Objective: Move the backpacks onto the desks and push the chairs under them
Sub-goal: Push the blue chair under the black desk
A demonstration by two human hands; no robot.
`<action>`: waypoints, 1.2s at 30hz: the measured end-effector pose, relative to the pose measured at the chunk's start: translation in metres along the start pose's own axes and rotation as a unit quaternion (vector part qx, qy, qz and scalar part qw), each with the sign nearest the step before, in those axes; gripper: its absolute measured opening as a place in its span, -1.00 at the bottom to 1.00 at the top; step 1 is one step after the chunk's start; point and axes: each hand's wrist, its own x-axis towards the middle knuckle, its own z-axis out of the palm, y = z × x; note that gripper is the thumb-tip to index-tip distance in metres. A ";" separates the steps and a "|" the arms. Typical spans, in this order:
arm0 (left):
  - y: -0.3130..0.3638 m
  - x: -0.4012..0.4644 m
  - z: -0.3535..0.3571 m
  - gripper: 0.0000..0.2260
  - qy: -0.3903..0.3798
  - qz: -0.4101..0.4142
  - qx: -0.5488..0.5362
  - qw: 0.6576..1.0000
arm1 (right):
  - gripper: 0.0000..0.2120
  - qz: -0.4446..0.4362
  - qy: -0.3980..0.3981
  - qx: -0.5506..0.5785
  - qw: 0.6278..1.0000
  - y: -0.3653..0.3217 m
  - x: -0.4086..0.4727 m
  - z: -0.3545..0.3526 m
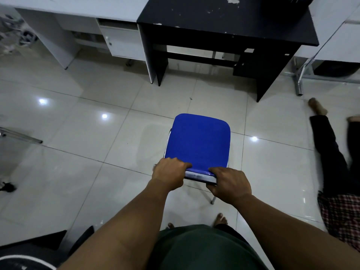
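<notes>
Under the white laminate desk [78, 8] at far left, a drawer unit fills part of the gap; beside it, touching edge to edge, stands the scuffed black wooden desk [233, 20] with an open bay beneath. Bare glossy tile floor [97, 133] separates that bay from the blue padded metal-framed chair [197, 141]. Left hand [169, 172] and right hand [229, 184] curl over the chair's near top edge, gripping it. Further right, a person's dark-trousered legs [331, 152] lie on the floor.

Dim, bluish; ceiling-light glare on glossy floor [78, 133]; wide-angle bending, blurred edges.
</notes>
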 end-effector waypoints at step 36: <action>0.025 0.117 -0.046 -0.59 0.034 -0.085 -0.043 0.995 | -0.60 -0.080 -0.027 -0.030 0.996 0.112 0.119 -0.041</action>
